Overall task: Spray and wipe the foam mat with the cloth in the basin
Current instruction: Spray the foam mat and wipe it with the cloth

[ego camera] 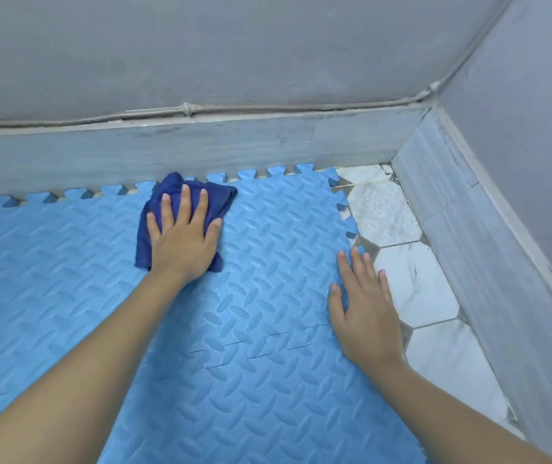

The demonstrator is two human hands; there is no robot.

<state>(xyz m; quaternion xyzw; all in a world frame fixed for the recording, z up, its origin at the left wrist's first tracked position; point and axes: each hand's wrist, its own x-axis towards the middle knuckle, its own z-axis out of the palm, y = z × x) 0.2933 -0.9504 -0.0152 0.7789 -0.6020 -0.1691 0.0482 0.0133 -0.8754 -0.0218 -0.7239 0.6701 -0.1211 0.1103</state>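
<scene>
Two hands are seen at work on the floor, and the wiping stage is judged to be under way. The largest thing in view, the blue foam mat (268, 329), is laid out in interlocked tiles against the grey skirting board (201, 149), with a strip of white tiled floor (415, 283) left bare beside it on the right. No spray bottle and no basin can be seen, so whether spraying has been done cannot be told; faint pale streaks on the mat beside the right hand may be moisture, but this is not certain.

The dark blue cloth (221, 199) is out of the basin and lies bunched on the far edge of the mat, just short of the skirting board. It is pressed flat under the left hand (184, 242), whose grip is fully open: the fingers are spread straight across the cloth and nothing is curled round it. The right hand (368, 316) is likewise open, laid palm down on the mat's right edge with its fingertips reaching the toothed border, well to the right of the cloth; the mat appears to be steadied by it.

Most of the mat nearer than the cloth is judged to be left for wiping.
</scene>
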